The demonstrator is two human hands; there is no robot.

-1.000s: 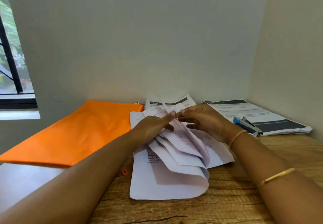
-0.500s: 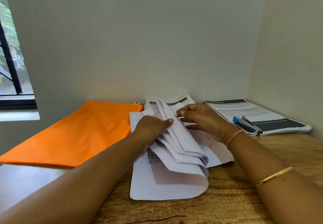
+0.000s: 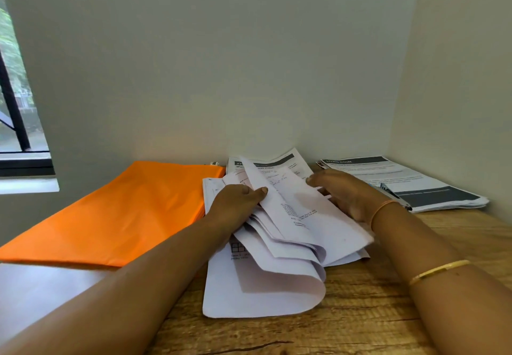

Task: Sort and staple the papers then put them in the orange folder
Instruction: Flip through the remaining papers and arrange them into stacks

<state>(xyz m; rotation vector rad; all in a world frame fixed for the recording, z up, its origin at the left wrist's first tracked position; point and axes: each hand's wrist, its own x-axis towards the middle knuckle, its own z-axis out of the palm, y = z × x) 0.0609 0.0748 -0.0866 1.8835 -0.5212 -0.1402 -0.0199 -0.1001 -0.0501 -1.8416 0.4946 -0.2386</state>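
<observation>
At the middle of the bench (image 3: 374, 313), the loose papers (image 3: 277, 285) lie fanned, their near ends curled over. The left hand (image 3: 238, 202) grips several lifted sheets, its thumb pinching them against curled fingers. The right hand (image 3: 346, 196) rests flat on the sheets beside it, fingers straight and close together. The orange folder (image 3: 133, 210) lies flat just left of the papers, reaching the far edge. Toward the far right corner a printed pile (image 3: 432, 185) carries a blue stapler (image 3: 393, 195), partly hidden behind the right wrist.

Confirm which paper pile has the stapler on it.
The far-right pile, headed LIVING ROOM: the blue stapler lies on it. The left hand grips the centre pile, right hand resting on it; the back pile shows nothing on top.
</observation>
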